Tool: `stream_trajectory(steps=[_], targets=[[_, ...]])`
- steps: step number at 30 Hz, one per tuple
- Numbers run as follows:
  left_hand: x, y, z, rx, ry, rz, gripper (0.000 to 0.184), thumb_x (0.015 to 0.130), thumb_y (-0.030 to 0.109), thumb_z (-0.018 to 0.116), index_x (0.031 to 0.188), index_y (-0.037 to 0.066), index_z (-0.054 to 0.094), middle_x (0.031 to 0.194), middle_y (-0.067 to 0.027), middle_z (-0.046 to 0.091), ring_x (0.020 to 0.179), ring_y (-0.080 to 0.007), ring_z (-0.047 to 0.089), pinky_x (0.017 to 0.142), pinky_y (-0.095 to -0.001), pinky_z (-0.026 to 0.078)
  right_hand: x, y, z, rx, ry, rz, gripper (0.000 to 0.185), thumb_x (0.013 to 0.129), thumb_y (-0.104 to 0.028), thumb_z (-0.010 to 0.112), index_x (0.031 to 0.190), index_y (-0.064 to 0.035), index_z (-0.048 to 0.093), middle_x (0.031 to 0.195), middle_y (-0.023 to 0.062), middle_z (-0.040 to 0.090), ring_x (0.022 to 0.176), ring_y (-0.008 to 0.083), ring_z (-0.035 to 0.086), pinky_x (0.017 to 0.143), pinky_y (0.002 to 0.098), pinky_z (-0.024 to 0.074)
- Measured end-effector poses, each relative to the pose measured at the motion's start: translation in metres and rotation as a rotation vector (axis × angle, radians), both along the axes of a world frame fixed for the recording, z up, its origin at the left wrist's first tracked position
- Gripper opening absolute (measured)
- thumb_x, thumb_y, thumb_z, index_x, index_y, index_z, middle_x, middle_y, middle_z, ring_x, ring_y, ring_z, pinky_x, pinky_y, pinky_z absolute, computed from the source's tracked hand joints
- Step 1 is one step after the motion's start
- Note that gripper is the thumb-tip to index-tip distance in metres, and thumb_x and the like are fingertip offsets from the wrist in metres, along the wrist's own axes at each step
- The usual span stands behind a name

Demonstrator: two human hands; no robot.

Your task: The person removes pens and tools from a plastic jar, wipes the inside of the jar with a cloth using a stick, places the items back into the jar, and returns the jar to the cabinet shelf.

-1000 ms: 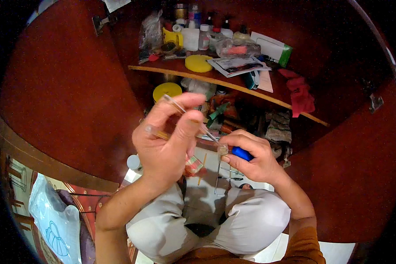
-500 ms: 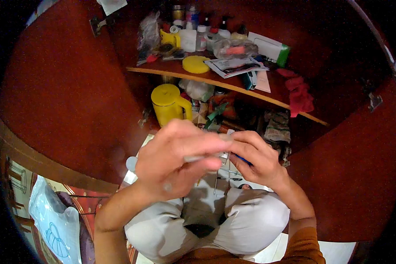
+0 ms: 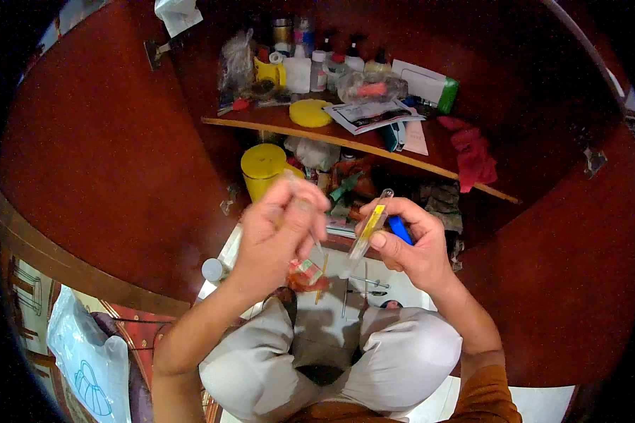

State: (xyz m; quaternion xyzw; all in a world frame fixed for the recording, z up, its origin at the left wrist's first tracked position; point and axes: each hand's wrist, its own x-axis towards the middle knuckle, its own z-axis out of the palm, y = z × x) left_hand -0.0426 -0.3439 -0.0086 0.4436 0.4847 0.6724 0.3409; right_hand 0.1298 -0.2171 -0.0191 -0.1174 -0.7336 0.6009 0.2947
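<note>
My right hand [image 3: 413,243] grips a clear tube [image 3: 374,224] with a yellow strip inside, tilted with its rounded end up. A blue object [image 3: 400,230] is tucked against the same hand's fingers. To the left, my left hand [image 3: 282,225] is closed around a thin clear stick [image 3: 320,252], blurred by motion; its lower end points down toward the tube. The two hands are apart. Below them on the floor lie a thin yellow stick [image 3: 322,278], metal rods [image 3: 367,282] and a red and green packet [image 3: 307,273].
In front stands a cabinet shelf [image 3: 331,137] with bottles [image 3: 317,70], a yellow lid [image 3: 310,113], packets [image 3: 374,115] and a red cloth [image 3: 473,154]. Beneath it is a yellow jug [image 3: 262,169]. A capped container [image 3: 213,269] is at left, and a plastic bag [image 3: 81,352] lies lower left.
The tube with the yellow strip now shows in my right hand. My left hand crossed over toward the right hand, then drew back left. The blue object is visible again.
</note>
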Motion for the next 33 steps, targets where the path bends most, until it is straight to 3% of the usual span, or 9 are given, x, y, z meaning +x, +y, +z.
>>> stream_trajectory(steps=[3, 9, 12, 15, 16, 19, 20, 24, 33], targets=[[0.006, 0.011, -0.017, -0.186, 0.102, -0.138, 0.022, 0.092, 0.022, 0.061, 0.102, 0.004, 0.056, 0.073, 0.0004, 0.056, 0.056, -0.0035, 0.047, 0.051, -0.0187, 0.039, 0.001, 0.002, 0.0, -0.181, -0.019, 0.025, 0.031, 0.087, -0.013, 0.065, 0.115, -0.0047, 0.058, 0.091, 0.0014, 0.062, 0.062, 0.0047, 0.052, 0.053, 0.0209, 0.0423], [0.01, 0.016, -0.028, -0.276, 0.158, -0.223, 0.018, 0.087, 0.02, 0.068, 0.093, 0.003, 0.064, 0.074, 0.0041, 0.058, 0.063, -0.0016, 0.05, 0.055, -0.0186, 0.04, -0.006, 0.0, -0.005, -0.23, 0.006, -0.072, 0.027, 0.089, -0.018, 0.063, 0.112, -0.0063, 0.058, 0.078, -0.0024, 0.057, 0.051, 0.0024, 0.042, 0.043, 0.0188, 0.0312], [0.009, 0.012, -0.02, -0.379, 0.099, -0.335, 0.019, 0.088, 0.02, 0.066, 0.094, 0.002, 0.064, 0.077, 0.0028, 0.061, 0.066, -0.0023, 0.051, 0.057, -0.0193, 0.041, 0.0, 0.015, -0.003, -0.427, -0.032, -0.146, 0.024, 0.091, -0.027, 0.057, 0.106, -0.0076, 0.059, 0.074, -0.0014, 0.054, 0.051, 0.0039, 0.041, 0.043, 0.0204, 0.0299], [0.013, 0.014, -0.025, -0.409, 0.102, -0.522, 0.022, 0.089, 0.02, 0.066, 0.097, 0.001, 0.064, 0.082, -0.0004, 0.063, 0.071, -0.0049, 0.054, 0.063, -0.0208, 0.043, 0.002, 0.032, -0.017, -0.711, 0.304, -0.061, 0.023, 0.093, -0.029, 0.051, 0.1, -0.009, 0.057, 0.069, -0.0007, 0.051, 0.055, 0.0077, 0.044, 0.048, 0.0235, 0.033], [0.016, 0.015, -0.029, -0.418, 0.115, -0.562, 0.022, 0.088, 0.021, 0.066, 0.096, 0.0, 0.065, 0.083, -0.0009, 0.064, 0.072, -0.0055, 0.055, 0.064, -0.0211, 0.044, 0.0, 0.034, -0.018, -0.786, 0.383, 0.028, 0.021, 0.092, -0.027, 0.05, 0.1, -0.0085, 0.055, 0.071, 0.0006, 0.05, 0.063, 0.0123, 0.049, 0.058, 0.0272, 0.04], [0.017, 0.019, -0.032, -0.441, 0.171, -0.589, 0.023, 0.086, 0.022, 0.069, 0.093, 0.0, 0.064, 0.082, -0.0017, 0.064, 0.072, -0.0062, 0.055, 0.064, -0.0216, 0.044, -0.004, 0.033, -0.02, -0.827, 0.391, 0.042, 0.02, 0.091, -0.023, 0.049, 0.104, -0.0074, 0.054, 0.078, 0.0028, 0.054, 0.07, 0.0157, 0.053, 0.066, 0.0301, 0.045], [0.017, 0.02, -0.033, -0.449, 0.192, -0.582, 0.023, 0.086, 0.022, 0.069, 0.092, 0.0, 0.064, 0.081, -0.0019, 0.064, 0.072, -0.0063, 0.055, 0.064, -0.0216, 0.044, -0.003, 0.036, -0.023, -0.789, 0.378, 0.055, 0.017, 0.092, -0.017, 0.051, 0.106, -0.0068, 0.052, 0.089, 0.0063, 0.058, 0.081, 0.0192, 0.059, 0.076, 0.0338, 0.0498], [0.018, 0.019, -0.034, -0.454, 0.177, -0.483, 0.018, 0.085, 0.022, 0.071, 0.087, 0.005, 0.067, 0.073, 0.0036, 0.062, 0.063, -0.0009, 0.05, 0.056, -0.0186, 0.039, -0.007, 0.031, -0.019, -0.799, 0.426, -0.004, 0.014, 0.091, -0.011, 0.058, 0.103, -0.0065, 0.051, 0.098, 0.0107, 0.06, 0.098, 0.0271, 0.062, 0.087, 0.0383, 0.0523], [0.014, 0.017, -0.029, -0.507, 0.293, -0.422, 0.017, 0.084, 0.021, 0.071, 0.087, 0.005, 0.068, 0.074, 0.0031, 0.063, 0.063, -0.002, 0.052, 0.056, -0.019, 0.04, -0.005, 0.03, -0.017, -0.661, 0.371, -0.133, 0.022, 0.09, -0.014, 0.061, 0.107, -0.0058, 0.051, 0.096, 0.0103, 0.062, 0.088, 0.0238, 0.066, 0.078, 0.0352, 0.0557]])
